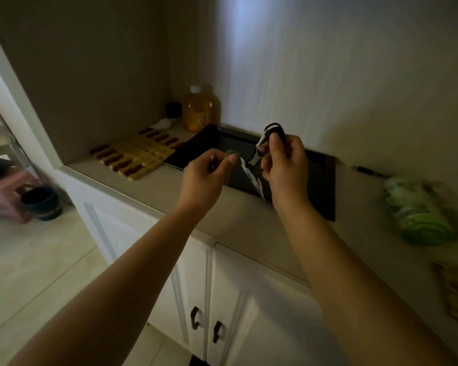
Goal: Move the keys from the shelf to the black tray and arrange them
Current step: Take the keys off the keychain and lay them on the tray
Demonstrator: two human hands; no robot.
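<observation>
The black tray (320,180) lies on the beige shelf top (154,191), against the back wall. My right hand (284,165) hovers over the tray's middle, pinching a bunch of keys (259,151) with a silver carabiner and a black fob that sticks up above my fingers. One silver key hangs down from it. My left hand (209,173) is just left of it, over the tray's front edge, fingers closed on a small key with a ring (224,157). White streaks on the tray under my hands look like reflections or keys; I cannot tell which.
A wooden-block mat (135,157) lies left of the tray, with an orange bottle (201,108) and a dark cloth (196,143) behind. A green canister (415,210) lies on its side at the right, a pen (368,170) near the wall. White cabinet doors (206,299) are below.
</observation>
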